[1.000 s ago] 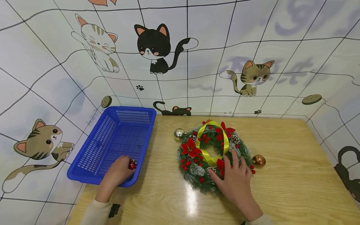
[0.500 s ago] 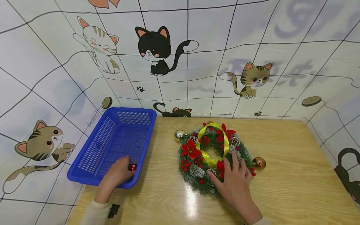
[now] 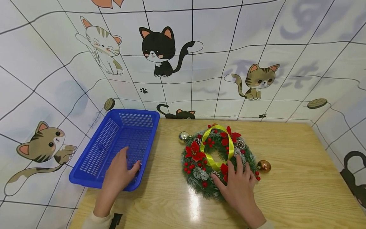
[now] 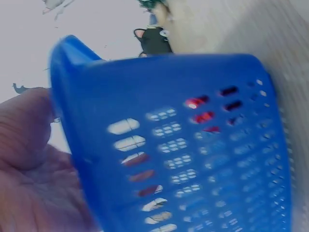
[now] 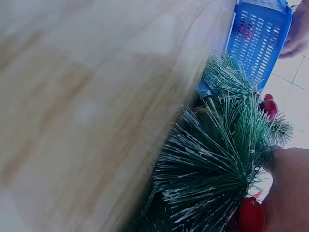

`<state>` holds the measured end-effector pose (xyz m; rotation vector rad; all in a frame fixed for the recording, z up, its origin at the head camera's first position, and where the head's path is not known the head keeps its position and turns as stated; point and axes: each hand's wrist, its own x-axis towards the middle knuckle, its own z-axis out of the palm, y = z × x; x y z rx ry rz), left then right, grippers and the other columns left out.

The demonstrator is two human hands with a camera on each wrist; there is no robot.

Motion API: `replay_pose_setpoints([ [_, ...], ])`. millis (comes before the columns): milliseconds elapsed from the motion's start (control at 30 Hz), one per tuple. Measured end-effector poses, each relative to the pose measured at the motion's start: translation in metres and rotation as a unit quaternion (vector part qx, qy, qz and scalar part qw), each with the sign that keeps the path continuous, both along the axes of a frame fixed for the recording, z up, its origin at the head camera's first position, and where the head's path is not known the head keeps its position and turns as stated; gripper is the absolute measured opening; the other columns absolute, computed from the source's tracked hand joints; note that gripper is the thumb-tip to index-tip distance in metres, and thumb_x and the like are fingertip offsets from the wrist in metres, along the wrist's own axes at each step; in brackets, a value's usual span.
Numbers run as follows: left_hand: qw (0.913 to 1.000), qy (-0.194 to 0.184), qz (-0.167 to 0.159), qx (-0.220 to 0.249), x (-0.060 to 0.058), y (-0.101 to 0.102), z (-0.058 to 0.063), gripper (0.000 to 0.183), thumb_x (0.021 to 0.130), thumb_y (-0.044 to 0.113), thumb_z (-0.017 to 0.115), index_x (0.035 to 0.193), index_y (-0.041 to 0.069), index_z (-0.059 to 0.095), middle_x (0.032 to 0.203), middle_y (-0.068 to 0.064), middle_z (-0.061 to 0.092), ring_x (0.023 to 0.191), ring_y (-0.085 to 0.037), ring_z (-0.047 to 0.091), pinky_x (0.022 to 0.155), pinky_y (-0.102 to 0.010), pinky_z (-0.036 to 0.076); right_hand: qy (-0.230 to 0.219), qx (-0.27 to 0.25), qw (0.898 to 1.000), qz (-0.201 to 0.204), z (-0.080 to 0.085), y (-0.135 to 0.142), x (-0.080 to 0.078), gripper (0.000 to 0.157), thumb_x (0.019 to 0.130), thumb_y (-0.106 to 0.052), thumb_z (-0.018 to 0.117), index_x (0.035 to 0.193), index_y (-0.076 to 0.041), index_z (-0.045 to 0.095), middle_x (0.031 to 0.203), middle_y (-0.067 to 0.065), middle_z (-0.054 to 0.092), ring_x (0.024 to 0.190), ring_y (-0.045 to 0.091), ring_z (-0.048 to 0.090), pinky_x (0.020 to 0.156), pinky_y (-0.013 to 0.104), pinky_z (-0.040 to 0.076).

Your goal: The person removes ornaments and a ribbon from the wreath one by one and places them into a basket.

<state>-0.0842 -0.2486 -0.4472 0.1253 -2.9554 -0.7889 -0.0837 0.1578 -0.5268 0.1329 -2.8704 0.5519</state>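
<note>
My left hand (image 3: 116, 175) is over the near right corner of the blue plastic basket (image 3: 156, 127), fingers extended and thumb apart. A small red Christmas bauble (image 4: 203, 117) shows through slots of the basket wall in the left wrist view. In the head view the thumb hides most of it. My right hand (image 3: 240, 189) rests with spread fingers on the near right part of a green Christmas wreath (image 3: 200, 173). Red flowers, berries, pinecones and a loop of yellow ribbon (image 3: 231, 144) decorate this wreath.
A silver bauble (image 3: 183, 137) sits at the wreath's far left edge, and a copper one (image 3: 264, 166) at its right. Both lie on the wooden table (image 3: 300, 165). Cat-printed wall covering (image 3: 208, 70) rises behind and at both sides. A black strip (image 3: 115, 220) lies by the left cuff.
My left hand has gone from gripping the red bauble to spreading its fingers, letting go of it inside the basket. The right hand stays on the wreath.
</note>
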Motion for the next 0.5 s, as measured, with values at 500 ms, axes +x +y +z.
replay_pose_setpoints([
  [500, 0.9513, 0.211, -0.170, 0.147, 0.018, 0.063, 0.004, 0.058, 0.096, 0.009, 0.081, 0.149, 0.007, 0.057, 0.141, -0.009, 0.064, 0.105, -0.022, 0.068, 0.083, -0.042, 0.061, -0.006, 0.004, 1.000, 0.004, -0.001, -0.001, 0.002, 0.090, 0.094, -0.068, 0.075, 0.147, 0.002, 0.058, 0.168, 0.032, 0.030, 0.144, 0.070, 0.030, 0.101, 0.086, 0.030],
])
